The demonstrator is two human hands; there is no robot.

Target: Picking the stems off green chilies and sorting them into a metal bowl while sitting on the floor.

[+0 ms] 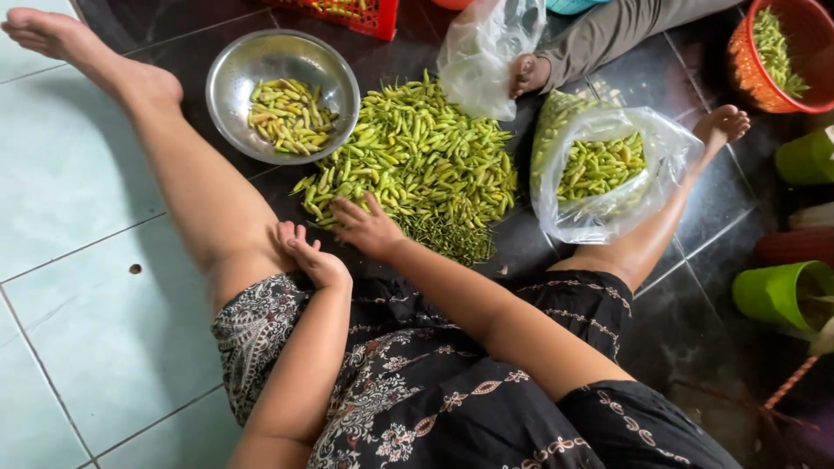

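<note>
A big heap of green chilies (417, 156) lies on the dark tiled floor between my bare legs. My right hand (367, 227) reaches into the heap's near edge, fingers spread over the chilies. Just left of it, my left hand (311, 256) rests near my left knee, fingers curled; I cannot see anything in it. A small pile of green stems (452, 239) lies beside my right hand. Beyond the heap, a steel bowl (234, 74) holds several yellowish-green chilies.
A clear plastic bag (669, 152) full of chilies leans on my right leg. Another person's foot (524, 74) and an empty bag (486, 52) sit behind the heap. An orange basket (743, 61), a red crate (365, 16) and green pots (773, 291) stand around.
</note>
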